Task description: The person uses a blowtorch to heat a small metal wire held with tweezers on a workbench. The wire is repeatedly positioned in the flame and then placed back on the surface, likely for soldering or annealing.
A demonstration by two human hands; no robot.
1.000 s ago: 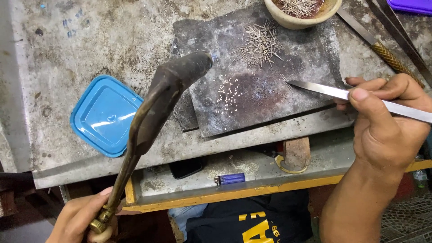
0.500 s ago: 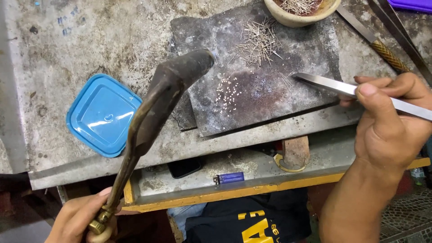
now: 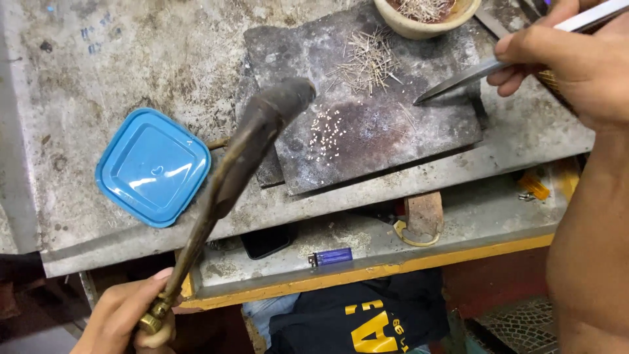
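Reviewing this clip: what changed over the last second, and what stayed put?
The right hand has shifted up and toward the far edge of the view, and its tweezers now have their tip over the dark slab, nearer the pile of thin wires. The left hand keeps its grip on the torch, nozzle over the slab's near corner. The blue lid, small white bits and bowl lie as before.

We note a blue square lid on the grey worktop, a tan bowl at the top edge, and a purple lighter on the lower shelf.
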